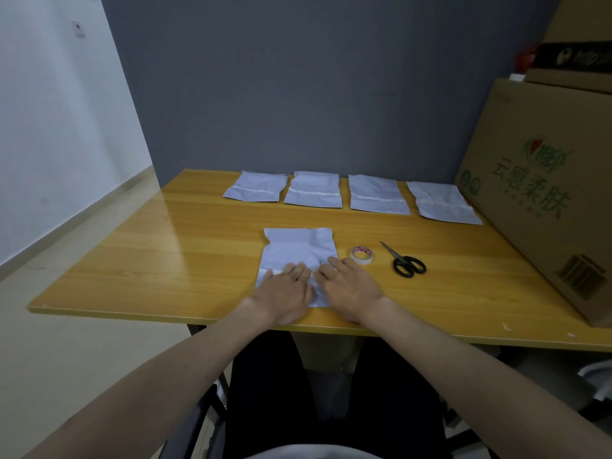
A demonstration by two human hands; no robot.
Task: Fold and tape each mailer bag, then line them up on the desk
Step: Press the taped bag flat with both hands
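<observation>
While both of my hands lie flat on the mailer bag (298, 250) at the near edge of the desk (165, 246), neither one grips anything: the left hand (284, 289) presses its straight fingers onto the bag's near left part, and the right hand (347, 286) presses down just beside it, the two almost touching over the middle of the bag. My hands hide the bag's near half, so I cannot tell how its fold lies under them. Just to the right of the bag sits a tape roll (362, 255), close to my right fingertips, and further right a pair of black-handled scissors (404, 260) lies with its blades pointing toward the far edge. Along the far edge four folded mailer bags (314, 193) lie in a row, side by side, each with a pale strip across it. A large cardboard box (543, 193) stands at the desk's right edge, near the rightmost bag of the row.
</observation>
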